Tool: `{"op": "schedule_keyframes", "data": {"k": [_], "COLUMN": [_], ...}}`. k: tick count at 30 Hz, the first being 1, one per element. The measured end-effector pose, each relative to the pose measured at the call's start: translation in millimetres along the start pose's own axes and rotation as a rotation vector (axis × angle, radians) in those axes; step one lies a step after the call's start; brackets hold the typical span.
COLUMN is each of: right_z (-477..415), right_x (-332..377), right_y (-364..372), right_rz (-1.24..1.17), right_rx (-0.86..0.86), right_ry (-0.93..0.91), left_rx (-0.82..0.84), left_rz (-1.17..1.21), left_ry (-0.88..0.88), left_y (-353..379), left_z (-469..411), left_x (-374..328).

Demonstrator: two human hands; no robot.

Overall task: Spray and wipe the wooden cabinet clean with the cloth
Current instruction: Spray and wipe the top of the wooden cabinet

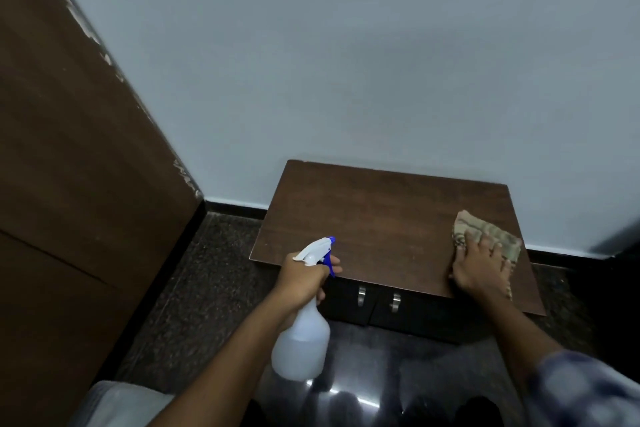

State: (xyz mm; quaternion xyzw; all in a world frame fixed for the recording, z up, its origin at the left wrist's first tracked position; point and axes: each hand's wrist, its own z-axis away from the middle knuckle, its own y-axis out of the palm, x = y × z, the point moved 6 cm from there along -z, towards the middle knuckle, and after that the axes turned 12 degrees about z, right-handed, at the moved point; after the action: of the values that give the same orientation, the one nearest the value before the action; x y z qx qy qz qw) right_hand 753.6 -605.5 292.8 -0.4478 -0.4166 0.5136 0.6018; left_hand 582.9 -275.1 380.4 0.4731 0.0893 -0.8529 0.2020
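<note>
A low wooden cabinet (377,218) with a dark brown top stands against the pale wall; two metal handles (378,298) show on its dark front. My left hand (304,279) grips the neck of a white spray bottle (300,347) with a blue trigger and nozzle, held at the cabinet's front left edge, nozzle pointing over the top. My right hand (479,269) lies flat on a beige striped cloth (485,236), pressing it onto the right side of the cabinet top. Part of the cloth is hidden under the hand.
A tall brown wooden panel (76,166) fills the left side. A black skirting strip (232,207) runs along the wall base. The floor (207,288) is dark speckled stone, glossy near my feet. Something dark stands at the far right edge.
</note>
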Motion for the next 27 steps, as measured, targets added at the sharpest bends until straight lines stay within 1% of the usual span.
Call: {"op": "schedule_keyframes", "data": {"k": [2, 3, 6, 10, 12, 14, 16, 19, 23, 25, 27], "right_z": [-15.9, -22.7, -37.2, -45.4, -36.9, -21.5, -2.2, 23.4, 52.8, 63.4, 77.1], "right_x": [34.1, 59.5, 153.7, 280.2, 324.2, 352.7, 368.0, 366.8, 346.8, 331.8, 309.4], "right_y": [-1.0, -1.0, 4.0, 9.6, 14.9, 23.2, 34.1, 44.8, 47.5, 46.9, 43.8], "right_rz": [-0.005, 0.007, 0.034, 0.059, 0.078, 0.091, 0.18, 0.309, 0.292, 0.258, 0.222], "right_rx": [-0.025, -0.036, -0.034, -0.071, -0.075, -0.068, -0.074, -0.097, -0.076, -0.061, -0.09], "right_ry": [-0.035, -0.097, -0.306, -0.491, -0.55, -0.627, -0.745, -0.945, -1.215, -1.268, -1.27], "left_rx": [-0.019, -0.027, -0.036, -0.042, -0.074, -0.109, -0.097, -0.04, -0.002, -0.014, -0.05], "left_rz": [0.019, 0.022, -0.017, -0.03, 0.013, 0.039, 0.03, 0.007, 0.02, 0.011, 0.008], "left_ry": [-0.003, -0.008, -0.047, -0.048, -0.037, -0.032, -0.04, -0.049, -0.071, -0.055, -0.033], "left_y": [-10.0, -15.1, -29.6, -42.8, -48.4, -52.5, -53.3, -53.5, -56.7, -58.5, -58.9], "left_z": [-10.5, -17.2, -40.0, -70.7, -82.4, -92.2, -96.6, -92.6, -80.7, -76.3, -68.3], "left_x": [-0.8, -3.1, -12.0, -23.0, -25.7, -27.5, -26.7, -18.3, -0.5, 10.6, 22.6]}}
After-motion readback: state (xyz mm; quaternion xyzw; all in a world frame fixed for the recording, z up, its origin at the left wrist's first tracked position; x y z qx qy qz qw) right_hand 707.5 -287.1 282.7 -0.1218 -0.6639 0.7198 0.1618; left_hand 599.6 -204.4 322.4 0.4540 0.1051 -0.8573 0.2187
